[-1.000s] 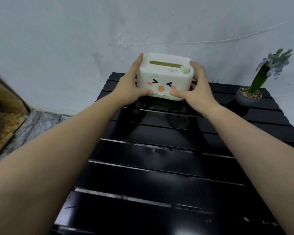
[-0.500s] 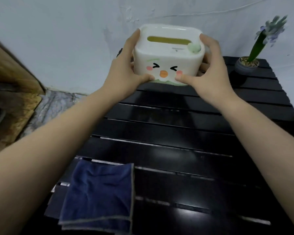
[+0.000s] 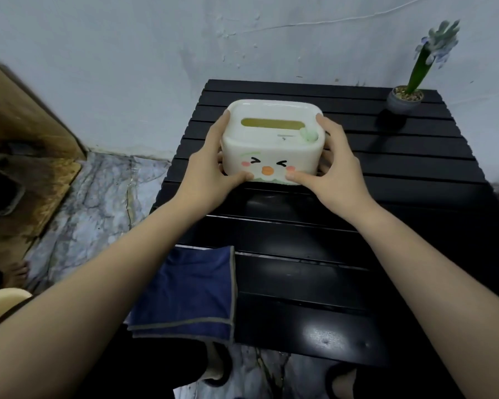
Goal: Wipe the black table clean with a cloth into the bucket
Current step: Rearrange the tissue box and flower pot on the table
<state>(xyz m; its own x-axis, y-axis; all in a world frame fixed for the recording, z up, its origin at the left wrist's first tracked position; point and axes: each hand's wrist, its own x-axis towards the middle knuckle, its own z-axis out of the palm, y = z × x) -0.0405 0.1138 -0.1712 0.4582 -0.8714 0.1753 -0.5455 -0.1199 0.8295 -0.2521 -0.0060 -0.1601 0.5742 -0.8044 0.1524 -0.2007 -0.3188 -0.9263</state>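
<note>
Head view, one frame.

Table [image 3: 343, 286]: black, slatted, glossy, set against a pale wall [image 3: 127, 53].

Box [image 3: 272, 141]: cream, rounded, a slot in the lid and a cartoon face on the front. Held over the middle of the table; whether its base touches the slats cannot be told.

Left hand [image 3: 211, 175]: fingers curled round the box's left side, thumb pressed to the lower front edge.

Right hand [image 3: 336, 174]: fingers wrapped round the box's right side, thumb on the lower front edge beside the face.

Cloth [image 3: 190, 292]: dark blue, grey-edged, folded, lying flat on the table's near left corner, partly under the left forearm, well apart from the box.

Plant [image 3: 415, 79]: small grey pot, green stalk, pale bluish bloom, at the far right corner.

Floor [image 3: 98, 197]: marbled, left of the table. A cream curved rim [image 3: 0, 300] shows at the lower left edge; what it is cannot be told.
</note>
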